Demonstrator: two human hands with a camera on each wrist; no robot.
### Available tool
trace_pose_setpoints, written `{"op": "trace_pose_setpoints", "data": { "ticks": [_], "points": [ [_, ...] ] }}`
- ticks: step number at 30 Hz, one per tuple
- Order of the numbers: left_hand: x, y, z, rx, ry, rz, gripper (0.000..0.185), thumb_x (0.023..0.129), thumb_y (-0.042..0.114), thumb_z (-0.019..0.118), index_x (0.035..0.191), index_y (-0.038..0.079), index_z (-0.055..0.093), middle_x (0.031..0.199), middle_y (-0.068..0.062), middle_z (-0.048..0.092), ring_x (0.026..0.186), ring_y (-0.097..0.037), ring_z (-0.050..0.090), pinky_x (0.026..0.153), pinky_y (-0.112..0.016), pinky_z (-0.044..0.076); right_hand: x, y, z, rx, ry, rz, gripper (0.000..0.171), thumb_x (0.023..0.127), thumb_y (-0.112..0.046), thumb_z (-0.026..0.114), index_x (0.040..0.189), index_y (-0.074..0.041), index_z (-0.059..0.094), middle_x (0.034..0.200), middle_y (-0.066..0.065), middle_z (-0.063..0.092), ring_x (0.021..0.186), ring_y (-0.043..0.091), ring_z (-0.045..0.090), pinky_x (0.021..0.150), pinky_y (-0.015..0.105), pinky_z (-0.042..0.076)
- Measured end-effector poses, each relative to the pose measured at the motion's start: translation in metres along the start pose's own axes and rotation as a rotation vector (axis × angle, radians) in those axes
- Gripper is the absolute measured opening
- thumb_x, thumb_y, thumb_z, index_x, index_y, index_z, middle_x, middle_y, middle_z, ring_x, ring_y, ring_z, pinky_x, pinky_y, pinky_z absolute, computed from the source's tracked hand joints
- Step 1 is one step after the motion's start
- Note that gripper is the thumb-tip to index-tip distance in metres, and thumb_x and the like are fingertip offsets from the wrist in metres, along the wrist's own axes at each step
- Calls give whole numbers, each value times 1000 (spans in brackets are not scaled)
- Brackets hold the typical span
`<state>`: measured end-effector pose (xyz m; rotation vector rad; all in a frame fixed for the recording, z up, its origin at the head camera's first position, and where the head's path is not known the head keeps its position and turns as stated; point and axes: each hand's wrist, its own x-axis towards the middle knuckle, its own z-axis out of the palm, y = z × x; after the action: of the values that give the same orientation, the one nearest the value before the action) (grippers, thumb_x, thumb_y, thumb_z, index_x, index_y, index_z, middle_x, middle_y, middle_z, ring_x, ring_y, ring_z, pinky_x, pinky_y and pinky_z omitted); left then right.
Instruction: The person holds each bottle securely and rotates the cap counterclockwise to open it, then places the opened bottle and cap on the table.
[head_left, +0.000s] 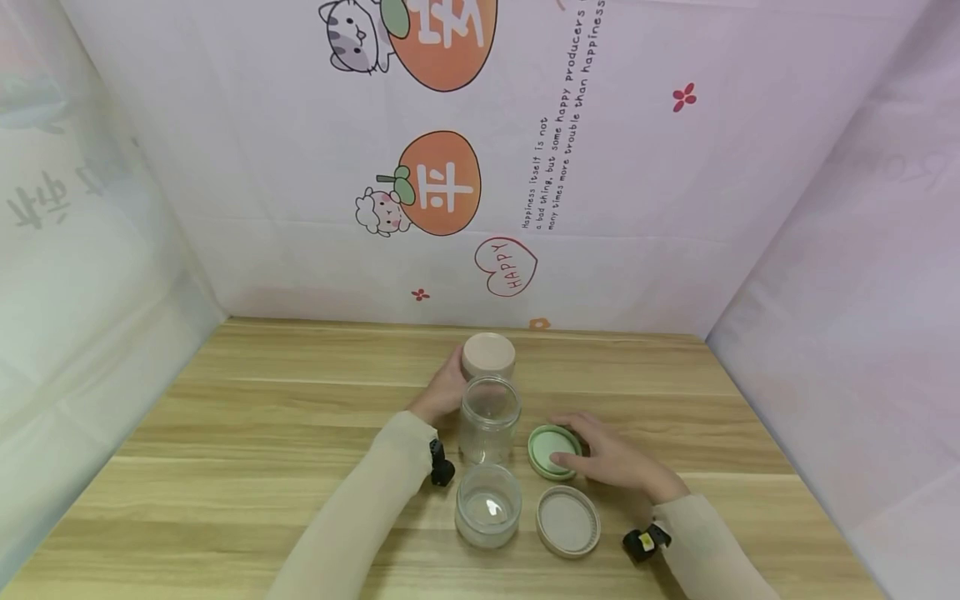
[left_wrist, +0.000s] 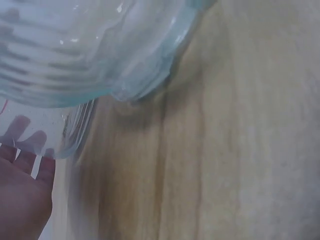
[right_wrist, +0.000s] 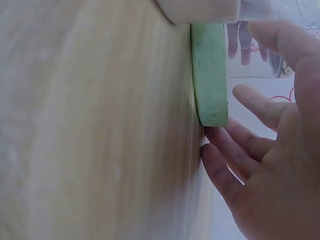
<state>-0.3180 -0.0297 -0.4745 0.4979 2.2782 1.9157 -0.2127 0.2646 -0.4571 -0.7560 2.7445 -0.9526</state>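
Wood-grain table (head_left: 262,417), left hand (head_left: 442,392) cupping ribbed glass jar (head_left: 489,417), right hand (head_left: 611,458) spread over round green lid (head_left: 546,448)

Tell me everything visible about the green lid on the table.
The green lid is a round, shallow, pale green cap, plastic by its look, with a lighter inner disc and a matt, faintly scuffed side wall. It lies flat on the wooden table, right of the tall clear jar and behind the beige lid. The right hand rests over it with relaxed fingers, fingertips at its rim; the wrist view shows them beside its edge, not gripping.
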Motion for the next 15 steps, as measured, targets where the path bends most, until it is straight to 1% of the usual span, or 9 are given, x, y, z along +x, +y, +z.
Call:
{"op": "trace_pose_setpoints", "data": {
  "ticks": [5,9,13,15],
  "points": [
    [-1,3,0,-32,-18,11,95,76,21,90,151,19,33,145,-8,50,137,-29,42,115,-51,28,0,1,1,16,-8,1,68,96,-51,63,148,-9,46,142,11,49,128,32,49,102,58,43],
    [-1,5,0,-35,-43,5,96,76,22,90,152,20,30,145,-6,49,137,-26,42,116,-49,28,2,1,-1,47,-6,-11,66,98,-46,62,148,-7,45,140,13,50,125,33,50,100,57,45],
    [-2,7,-1,-35,-50,0,96,78,19,88,153,19,28,146,-7,48,137,-28,41,116,-51,26,7,1,-5,85,-8,-41,63,100,-40,61,149,-6,42,141,18,51,125,38,52,98,57,47],
    [-3,7,-1,-52,-54,0,97,79,16,87,154,19,27,147,-8,47,138,-29,40,116,-53,25,10,0,-9,110,-14,-53,62,101,-37,60,150,-5,40,142,20,51,126,41,52,98,58,47]
  ]
}}
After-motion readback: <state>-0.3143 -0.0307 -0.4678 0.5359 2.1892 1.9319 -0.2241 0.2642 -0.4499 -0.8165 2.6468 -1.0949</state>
